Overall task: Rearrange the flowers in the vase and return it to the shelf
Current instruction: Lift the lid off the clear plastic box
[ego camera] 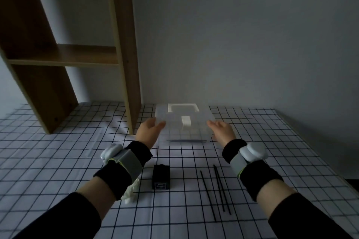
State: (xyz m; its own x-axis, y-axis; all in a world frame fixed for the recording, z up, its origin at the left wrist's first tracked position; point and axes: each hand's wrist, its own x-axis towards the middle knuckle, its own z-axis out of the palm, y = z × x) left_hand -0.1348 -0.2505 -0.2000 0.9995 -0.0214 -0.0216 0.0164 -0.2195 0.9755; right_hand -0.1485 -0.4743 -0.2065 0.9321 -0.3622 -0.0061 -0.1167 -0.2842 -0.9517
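Head view, dim light. Wooden shelf (pixel 64 54) stands far left on the checked tablecloth (pixel 58 161), top cut off. White bundle (pixel 131 190) lies half hidden under the left forearm; identity unclear. Left hand (pixel 148 131) and right hand (pixel 221 130) grip opposite sides of a clear plastic box (pixel 184 122), fingers closed on its edges. White pieces show inside, indistinct. Small black box (pixel 160 176) and thin black sticks (pixel 217 190) lie nearer. Vase and flowers: cannot locate.
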